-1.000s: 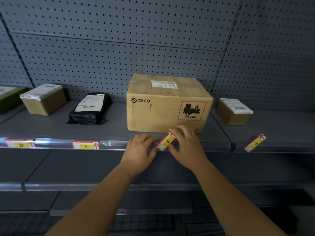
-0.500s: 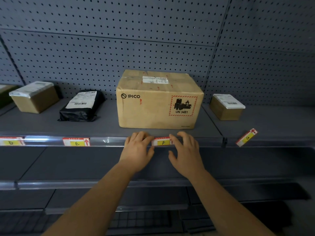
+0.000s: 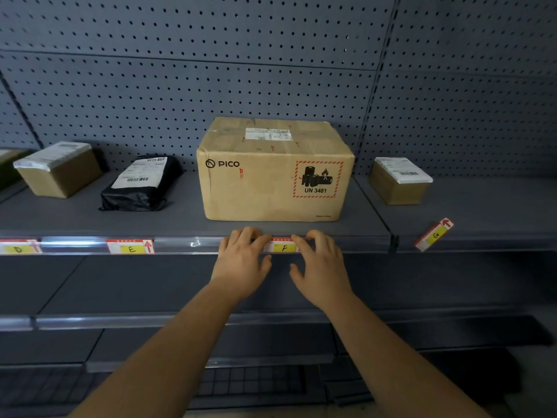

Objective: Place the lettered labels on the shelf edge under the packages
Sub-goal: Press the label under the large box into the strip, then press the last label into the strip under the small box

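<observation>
The left hand [image 3: 241,260] and right hand [image 3: 319,267] press loose, uncurled fingers on the shelf edge [image 3: 187,245], flanking the F label [image 3: 283,247] seated there; fingertips cover its ends. Just behind them, the PICO box [image 3: 271,179] is sealed, its contents unseen. Right of the right hand, the G label [image 3: 434,235] lies askew.

F label [image 3: 283,247]: in shelf edge [image 3: 187,245] under big box [image 3: 271,182] | E label [image 3: 131,247]: left of box | G label [image 3: 434,235]: right, loose (tilted)
</observation>
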Tool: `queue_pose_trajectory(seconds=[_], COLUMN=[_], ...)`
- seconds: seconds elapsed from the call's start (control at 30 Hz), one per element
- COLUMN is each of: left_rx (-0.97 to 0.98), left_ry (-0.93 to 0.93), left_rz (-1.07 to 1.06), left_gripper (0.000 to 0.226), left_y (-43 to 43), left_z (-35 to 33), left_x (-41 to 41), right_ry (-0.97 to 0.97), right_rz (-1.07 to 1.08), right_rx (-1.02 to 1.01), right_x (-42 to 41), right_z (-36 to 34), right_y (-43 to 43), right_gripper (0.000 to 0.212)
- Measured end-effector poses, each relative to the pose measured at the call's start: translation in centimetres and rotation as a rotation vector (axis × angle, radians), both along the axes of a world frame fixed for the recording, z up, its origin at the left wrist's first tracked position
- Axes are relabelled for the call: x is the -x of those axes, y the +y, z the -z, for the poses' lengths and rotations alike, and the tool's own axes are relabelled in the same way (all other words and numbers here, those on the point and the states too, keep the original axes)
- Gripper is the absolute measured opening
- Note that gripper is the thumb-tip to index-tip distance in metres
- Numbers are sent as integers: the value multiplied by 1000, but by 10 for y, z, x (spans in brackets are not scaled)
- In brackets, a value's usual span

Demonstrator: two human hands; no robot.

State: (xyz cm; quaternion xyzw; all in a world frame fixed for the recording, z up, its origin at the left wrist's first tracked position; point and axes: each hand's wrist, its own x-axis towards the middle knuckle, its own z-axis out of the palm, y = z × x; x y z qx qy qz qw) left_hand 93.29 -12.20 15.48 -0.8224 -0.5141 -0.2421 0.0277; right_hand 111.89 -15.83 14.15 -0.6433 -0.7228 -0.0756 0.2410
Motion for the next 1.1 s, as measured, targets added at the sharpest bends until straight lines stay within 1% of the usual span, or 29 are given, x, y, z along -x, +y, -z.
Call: queue_pose_trajectory(seconds=[0.23,0.33,0.43,0.6,0.67,0.77,0.93,1.1], left_rx=[-30,-41,-40,46,70,98,159,149], left_ry=[-3,0,1,30,39,-6,-92,-124], left_rz=[-34,-48,-58,-48,-22,54,161,258], left_gripper=[36,37,38,44,46,46,49,48], left_y=[-1,-2,-5,-10,-15,-31,-75,-119], left_z=[3,4,4,-3,-7,-8,-2,13], left_x=[-4,-6,-7,-4,0,9,12,-4], right_ry=[35,25,26,21,68,127,195,189], right_rz=[7,-3,-3,-24,-51,-60,-25,-27], right_rx=[18,30,30,96,126,133,172,181], right_x=[2,2,1,-1,-5,-17,-35,-49], right_z=[0,2,2,-5,-13,-20,-17,-7], right_y=[0,0,0,-3,-8,-27,-84,-147], right_gripper=[55,60,59,64,63,58,51,48])
